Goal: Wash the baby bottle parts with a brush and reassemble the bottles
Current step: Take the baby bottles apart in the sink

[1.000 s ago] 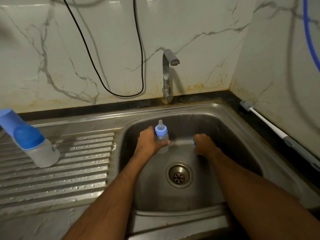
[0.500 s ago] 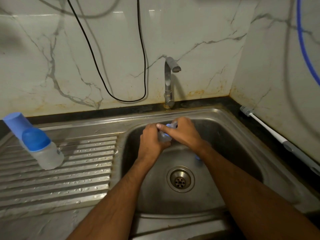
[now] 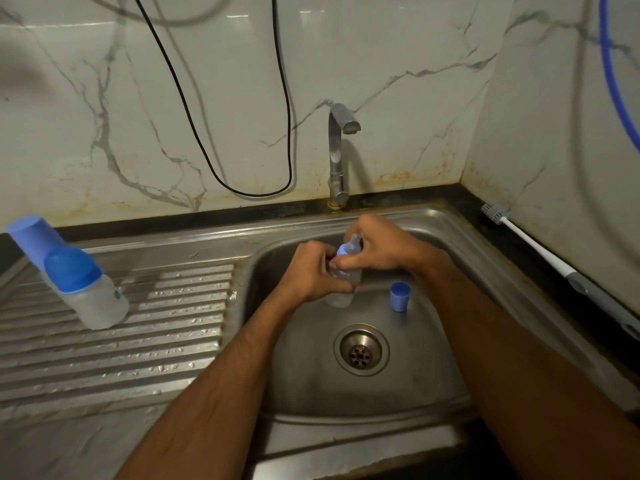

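Head view shows a metal sink [image 3: 450, 244] with two hands over its bowl. Left hand [image 3: 313, 271] grips the clear body of a small baby bottle [image 3: 341, 296]. Right hand [image 3: 379, 249] pinches the bottle's blue collar [image 3: 343, 250] at the top. Inside the sink, just right of the bottle, stands a little blue cap [image 3: 400, 296]. On the ridged tray left of the sink stands a second bottle [image 3: 83, 289] with a blue cover. Right of the sink lies a white brush [image 3: 540, 249].
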{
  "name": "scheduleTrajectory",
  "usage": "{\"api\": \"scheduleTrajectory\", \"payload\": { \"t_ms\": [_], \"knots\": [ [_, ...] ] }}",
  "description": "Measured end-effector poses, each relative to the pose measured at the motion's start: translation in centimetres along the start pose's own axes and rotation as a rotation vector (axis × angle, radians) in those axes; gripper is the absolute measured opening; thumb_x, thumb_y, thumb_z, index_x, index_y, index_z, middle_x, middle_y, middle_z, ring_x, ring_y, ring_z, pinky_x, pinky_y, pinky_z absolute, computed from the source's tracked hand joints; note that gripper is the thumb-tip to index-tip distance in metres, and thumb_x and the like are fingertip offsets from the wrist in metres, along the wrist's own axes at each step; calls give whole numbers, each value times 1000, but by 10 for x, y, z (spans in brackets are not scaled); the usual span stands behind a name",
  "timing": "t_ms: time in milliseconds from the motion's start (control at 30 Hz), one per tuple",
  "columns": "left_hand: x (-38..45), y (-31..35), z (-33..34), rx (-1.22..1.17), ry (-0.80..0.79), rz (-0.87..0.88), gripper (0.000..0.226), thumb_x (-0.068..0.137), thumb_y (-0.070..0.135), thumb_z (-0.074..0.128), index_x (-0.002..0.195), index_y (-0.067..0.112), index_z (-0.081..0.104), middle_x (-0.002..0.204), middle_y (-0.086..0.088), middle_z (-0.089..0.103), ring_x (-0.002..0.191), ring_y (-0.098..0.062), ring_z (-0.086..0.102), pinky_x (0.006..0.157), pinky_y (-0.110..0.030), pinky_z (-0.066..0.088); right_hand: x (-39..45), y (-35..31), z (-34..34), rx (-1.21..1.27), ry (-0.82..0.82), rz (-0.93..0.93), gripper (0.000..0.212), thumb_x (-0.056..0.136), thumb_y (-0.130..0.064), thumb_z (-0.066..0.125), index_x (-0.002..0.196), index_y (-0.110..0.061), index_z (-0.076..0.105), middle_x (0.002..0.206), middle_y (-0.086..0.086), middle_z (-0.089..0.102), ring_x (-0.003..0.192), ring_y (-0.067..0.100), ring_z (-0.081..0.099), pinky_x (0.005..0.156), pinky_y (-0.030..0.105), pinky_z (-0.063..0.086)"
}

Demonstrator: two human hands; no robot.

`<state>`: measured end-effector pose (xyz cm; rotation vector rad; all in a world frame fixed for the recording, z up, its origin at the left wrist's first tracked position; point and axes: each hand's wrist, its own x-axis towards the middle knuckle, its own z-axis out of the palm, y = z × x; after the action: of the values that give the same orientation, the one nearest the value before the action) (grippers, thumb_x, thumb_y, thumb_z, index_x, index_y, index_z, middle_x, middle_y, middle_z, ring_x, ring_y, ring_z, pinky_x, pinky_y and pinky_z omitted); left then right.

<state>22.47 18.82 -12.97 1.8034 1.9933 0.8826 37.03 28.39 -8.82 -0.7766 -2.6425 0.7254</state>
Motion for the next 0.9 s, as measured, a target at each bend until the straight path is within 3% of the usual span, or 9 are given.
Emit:
{"api": "scheduleTrajectory", "payload": {
  "t_ms": [133,200,300,433,533,600,667,767,900],
  "knots": [
    [-10,-4,-24,-329,-214,28,36,69,12,89,102,13,73,99,-1,76,94,-12,72,85,-31,60,-1,-19,-21,-123,-189,-67,23,83,-37,81,95,-19,73,79,-12,66,70,1,61,66,18,47],
    [-12,-6,-26,-376,-105,13,40,69,9,89,104,19,72,98,2,76,92,-10,72,83,-28,59,2,-27,-25,-189,-220,-155,34,83,-25,82,115,-22,72,96,-21,63,87,-3,58,76,13,45],
    [-9,-7,-15,-219,82,-51,48,67,14,91,110,20,71,97,6,75,91,-5,70,84,-26,59,8,-31,-22,-139,-123,-123,56,77,-26,86,130,-28,67,112,-11,67,100,3,61,85,21,50],
    [-4,-5,-6,-126,194,-92,43,68,15,90,107,16,70,96,5,72,88,-7,68,79,-22,56,7,-39,-15,-191,206,85,53,75,-60,80,103,-17,70,87,-5,66,80,10,64,69,23,50],
    [-2,-8,-5,-103,199,-92,46,69,14,90,111,15,71,103,1,74,92,-8,68,85,-27,58,6,-40,-4,-288,154,143,40,81,-52,79,88,-14,67,77,0,67,66,9,62,58,23,48],
    [-2,-11,-2,-73,188,-89,51,68,15,90,115,14,71,105,0,74,94,-10,68,86,-27,57,8,-38,-4,-269,41,113,28,82,-32,82,102,-14,72,89,0,72,74,8,65,65,22,51],
    [-3,-14,-2,-62,201,-98,51,68,17,91,115,13,71,104,1,74,93,-11,69,82,-22,54,10,-38,-8,-215,-77,36,54,77,-23,85,128,-23,68,117,-1,70,99,10,63,85,28,54],
    [0,-14,-2,-74,196,-106,48,67,18,91,111,14,73,100,1,74,91,-11,69,77,-20,53,9,-38,-9,-158,39,79,76,74,-46,87,140,-22,60,132,3,64,115,17,61,95,35,53],
    [1,-12,2,-58,176,-121,48,69,17,90,113,15,70,101,2,73,84,-4,64,71,-10,46,11,-37,1,-243,142,126,35,80,-41,83,103,-16,74,100,2,73,82,7,63,64,19,46]
  ]
}}
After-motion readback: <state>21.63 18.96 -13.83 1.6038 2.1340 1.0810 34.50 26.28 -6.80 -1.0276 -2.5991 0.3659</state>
